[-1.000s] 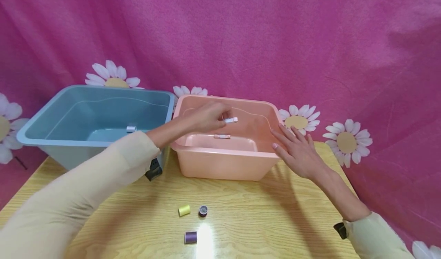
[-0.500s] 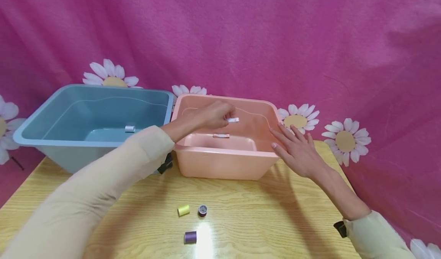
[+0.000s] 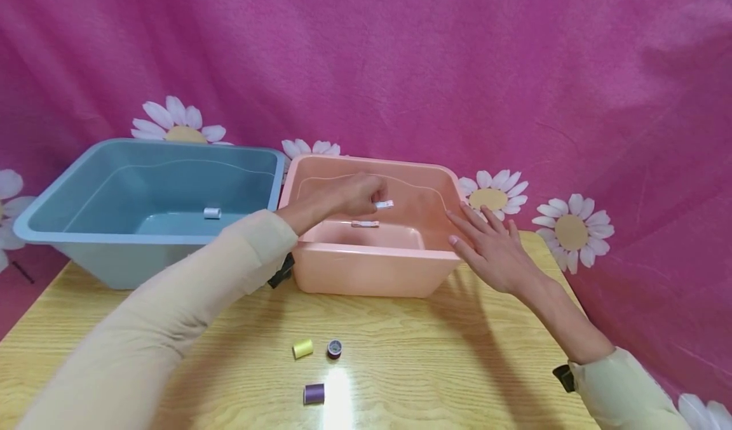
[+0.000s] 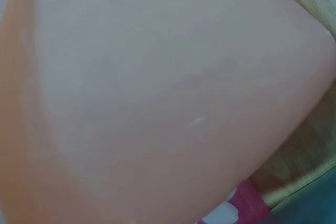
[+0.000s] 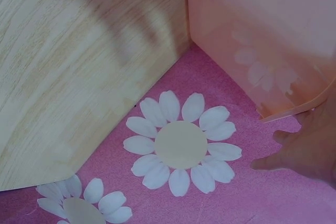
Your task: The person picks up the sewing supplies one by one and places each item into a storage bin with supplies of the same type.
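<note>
Inside the pink tub (image 3: 366,271), my left hand (image 3: 357,195) pinches a small flat white strip with reddish marks (image 3: 385,204), held over the tub floor. A similar white and reddish strip (image 3: 365,224) lies in the tub just below that hand. My right hand (image 3: 494,255) has its fingers spread and rests at the tub's right rim; in the right wrist view the fingers of this hand (image 5: 310,145) show beside the rim. The left wrist view is filled by the tub's outer wall (image 4: 157,77), and the left hand is hidden there.
A blue tub (image 3: 149,238) stands to the left, with a white thread spool (image 3: 212,213) inside. On the wooden table (image 3: 412,354) are a yellow spool (image 3: 302,349), a dark spool (image 3: 334,349) standing on end and a purple spool (image 3: 314,394). A pink flowered cloth (image 3: 366,68) hangs behind.
My left hand has reached farther right and sunk a little lower in the pink tub, still pinching the strip. The right hand has stayed at the rim.
</note>
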`<control>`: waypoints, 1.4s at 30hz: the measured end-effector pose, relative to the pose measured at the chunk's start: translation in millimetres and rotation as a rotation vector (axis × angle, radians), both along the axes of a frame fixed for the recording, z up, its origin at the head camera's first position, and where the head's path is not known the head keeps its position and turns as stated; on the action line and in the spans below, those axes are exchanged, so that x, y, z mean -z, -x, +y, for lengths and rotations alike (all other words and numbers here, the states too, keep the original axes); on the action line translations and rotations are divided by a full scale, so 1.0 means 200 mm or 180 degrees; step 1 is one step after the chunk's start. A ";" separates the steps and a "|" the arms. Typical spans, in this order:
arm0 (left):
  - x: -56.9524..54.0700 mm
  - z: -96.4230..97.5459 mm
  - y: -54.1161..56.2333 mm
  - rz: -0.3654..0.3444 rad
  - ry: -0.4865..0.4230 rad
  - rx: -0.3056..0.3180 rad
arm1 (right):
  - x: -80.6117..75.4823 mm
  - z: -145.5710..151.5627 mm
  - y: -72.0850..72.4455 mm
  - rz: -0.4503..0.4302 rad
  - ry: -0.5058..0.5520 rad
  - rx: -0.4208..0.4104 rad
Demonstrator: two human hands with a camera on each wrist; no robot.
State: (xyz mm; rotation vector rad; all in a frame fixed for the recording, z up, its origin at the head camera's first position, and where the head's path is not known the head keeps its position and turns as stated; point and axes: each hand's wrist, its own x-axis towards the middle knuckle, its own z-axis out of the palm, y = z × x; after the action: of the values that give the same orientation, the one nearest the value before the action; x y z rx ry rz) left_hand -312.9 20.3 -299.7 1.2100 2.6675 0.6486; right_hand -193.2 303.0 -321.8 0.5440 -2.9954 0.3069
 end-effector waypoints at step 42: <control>0.12 0.06 0.07 0.0135 0.0717 -0.0092 | -0.01 -0.02 0.02 0.0077 0.0028 -0.0045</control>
State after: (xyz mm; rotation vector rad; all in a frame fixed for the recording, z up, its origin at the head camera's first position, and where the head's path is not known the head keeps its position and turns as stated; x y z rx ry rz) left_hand -326.9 31.7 -323.6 1.1380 2.7076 0.3176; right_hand -197.6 299.2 -319.3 0.5641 -2.9667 0.3120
